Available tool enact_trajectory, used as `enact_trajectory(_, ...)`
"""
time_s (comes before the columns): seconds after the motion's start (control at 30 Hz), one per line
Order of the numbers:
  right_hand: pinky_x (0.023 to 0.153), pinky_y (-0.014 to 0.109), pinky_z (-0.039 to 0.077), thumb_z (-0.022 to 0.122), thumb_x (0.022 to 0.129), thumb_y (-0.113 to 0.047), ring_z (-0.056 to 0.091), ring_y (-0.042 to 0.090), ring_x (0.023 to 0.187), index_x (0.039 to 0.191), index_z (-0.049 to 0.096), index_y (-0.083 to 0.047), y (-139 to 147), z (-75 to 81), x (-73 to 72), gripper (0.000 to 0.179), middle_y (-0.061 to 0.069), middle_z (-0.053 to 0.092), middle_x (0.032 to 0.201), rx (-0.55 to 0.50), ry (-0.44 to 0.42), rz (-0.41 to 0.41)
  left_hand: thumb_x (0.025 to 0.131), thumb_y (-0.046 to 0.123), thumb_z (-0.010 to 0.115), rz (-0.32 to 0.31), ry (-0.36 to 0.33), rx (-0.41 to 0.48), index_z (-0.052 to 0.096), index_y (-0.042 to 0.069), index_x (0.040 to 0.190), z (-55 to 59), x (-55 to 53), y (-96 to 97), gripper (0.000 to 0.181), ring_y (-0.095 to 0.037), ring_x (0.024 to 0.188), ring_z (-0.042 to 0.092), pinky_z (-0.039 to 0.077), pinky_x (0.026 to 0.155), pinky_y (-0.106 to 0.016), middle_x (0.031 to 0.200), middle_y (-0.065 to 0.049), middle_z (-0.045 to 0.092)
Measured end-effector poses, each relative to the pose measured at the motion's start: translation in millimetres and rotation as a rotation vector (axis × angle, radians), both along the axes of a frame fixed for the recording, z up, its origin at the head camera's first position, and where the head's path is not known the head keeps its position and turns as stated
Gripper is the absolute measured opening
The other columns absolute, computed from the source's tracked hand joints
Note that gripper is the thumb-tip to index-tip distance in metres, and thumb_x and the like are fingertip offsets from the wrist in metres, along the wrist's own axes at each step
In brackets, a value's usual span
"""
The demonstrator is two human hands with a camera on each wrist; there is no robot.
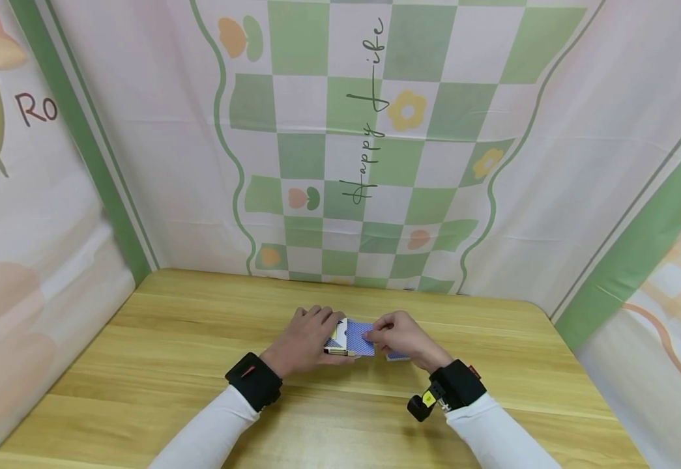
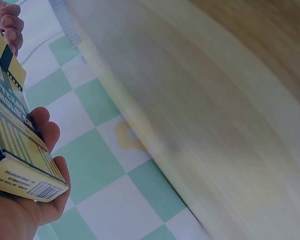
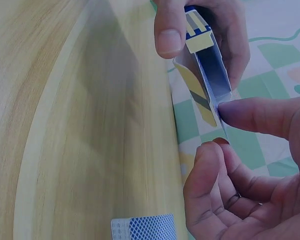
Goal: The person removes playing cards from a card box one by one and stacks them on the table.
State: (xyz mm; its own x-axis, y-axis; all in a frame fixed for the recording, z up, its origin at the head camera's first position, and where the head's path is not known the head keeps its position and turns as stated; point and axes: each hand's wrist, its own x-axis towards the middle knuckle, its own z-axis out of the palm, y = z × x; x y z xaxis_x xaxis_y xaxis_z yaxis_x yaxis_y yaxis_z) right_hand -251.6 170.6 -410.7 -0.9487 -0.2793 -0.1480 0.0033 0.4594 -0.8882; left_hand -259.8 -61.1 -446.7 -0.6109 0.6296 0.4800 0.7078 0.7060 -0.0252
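Left hand [image 1: 302, 342] grips a card box [image 2: 17, 145]; right hand [image 1: 395, 335] pinches blue-backed cards [image 1: 359, 339] at its mouth.
The cards may catch on the box's rim and bend, or slip onto the table [image 1: 158, 345].

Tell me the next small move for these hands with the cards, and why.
Probably pull the cards further out: the left hand grips the card box, open at its end, and the right hand pinches cards at its mouth. One card already lies on the table.

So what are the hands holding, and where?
The left hand grips the card box round its body. The right hand pinches the blue cards at their outer end, at the box's mouth.
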Motion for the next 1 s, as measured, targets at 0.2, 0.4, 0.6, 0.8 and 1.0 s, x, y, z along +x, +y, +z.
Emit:
enact_trajectory(0.2, 0.068, 0.037, 0.048, 0.068, 0.081, -0.026, 0.058, 0.02, 0.073, 0.094, 0.061, 0.0, 1.0, 0.9, -0.1, 0.031, 0.011, 0.059, 0.084, 0.003, -0.012, -0.022, 0.074, 0.076, 0.048, 0.004, 0.0, -0.004, 0.049, 0.016, 0.124, -0.5, -1.2, -0.9, 0.078, -0.016, 0.095, 0.048, 0.037, 0.075, -0.04, 0.106, 0.0, 0.054)
enact_trajectory(0.4, 0.072, 0.039, 0.048, 0.068, 0.081, -0.025, 0.059, 0.021, 0.075, 0.101, 0.057, 0.004, 1.9, -0.1, -0.7, 0.037, 0.013, 0.059, 0.086, -0.031, -0.037, -0.01, 0.075, 0.077, 0.046, 0.009, -0.009, -0.002, 0.049, 0.016, 0.124, 0.7, -0.5, -0.7, 0.078, -0.015, 0.094, 0.047, 0.037, 0.074, -0.038, 0.105, 0.001, 0.053)
enact_trajectory(0.6, 0.075, 0.042, 0.047, 0.067, 0.082, -0.023, 0.06, 0.023, 0.079, 0.116, 0.052, 0.005, 2.1, 1.1, 0.3, 0.047, 0.014, 0.059, 0.094, -0.057, -0.029, 0.021, 0.075, 0.077, 0.045, 0.005, -0.013, -0.007, 0.049, 0.016, 0.124, 1.8, 0.4, -0.8, 0.078, -0.015, 0.094, 0.047, 0.037, 0.074, -0.037, 0.105, 0.001, 0.053)
enact_trajectory(0.8, 0.08, 0.035, 0.044, 0.068, 0.082, -0.03, 0.055, 0.021, 0.096, 0.119, 0.056, -0.007, 4.4, 0.0, -0.8, 0.045, 0.006, 0.058, 0.107, 0.042, 0.16, 0.085, 0.075, 0.077, 0.044, 0.008, -0.01, -0.017, 0.049, 0.016, 0.125, 1.0, 0.7, -0.6, 0.078, -0.015, 0.094, 0.048, 0.036, 0.075, -0.037, 0.105, 0.001, 0.054)
enact_trajectory(1.0, 0.083, 0.035, 0.044, 0.067, 0.083, -0.021, 0.055, 0.026, 0.102, 0.112, 0.06, -0.005, 4.4, 2.1, -1.8, 0.033, 0.009, 0.059, 0.111, 0.027, 0.322, 0.219, 0.076, 0.076, 0.045, 0.003, -0.018, -0.012, 0.049, 0.016, 0.125, 1.2, 0.7, -0.4, 0.078, -0.015, 0.094, 0.048, 0.037, 0.075, -0.037, 0.105, 0.001, 0.054)
